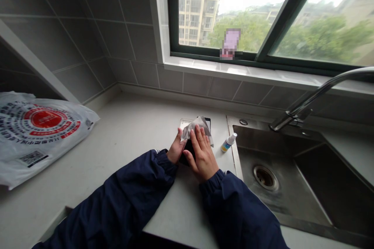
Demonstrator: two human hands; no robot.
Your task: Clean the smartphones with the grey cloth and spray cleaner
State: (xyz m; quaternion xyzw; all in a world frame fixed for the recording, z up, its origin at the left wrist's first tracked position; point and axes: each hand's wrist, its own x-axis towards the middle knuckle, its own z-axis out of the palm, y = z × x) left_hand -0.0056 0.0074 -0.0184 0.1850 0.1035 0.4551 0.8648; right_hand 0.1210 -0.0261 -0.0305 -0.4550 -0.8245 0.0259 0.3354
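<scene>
On the countertop my left hand [174, 148] is closed around the left edge of a dark, flat phone-like object [189, 147]. My right hand [202, 153] lies over that object, fingers stretched out flat on a crumpled grey cloth [194, 125]; its thumb stands apart from the fingers. The cloth covers the upper part of the object. Behind the cloth, a clear flat case [185, 121] and a dark-edged flat thing [208, 121] show only in part. Right of my hands stands a small white-capped spray bottle [228, 142].
A steel sink [280, 163] with a chrome faucet [295, 114] is on the right. A white printed plastic bag [73, 118] lies at the left on the pale countertop [131, 124]. A tiled wall and a window [198, 11] rise behind.
</scene>
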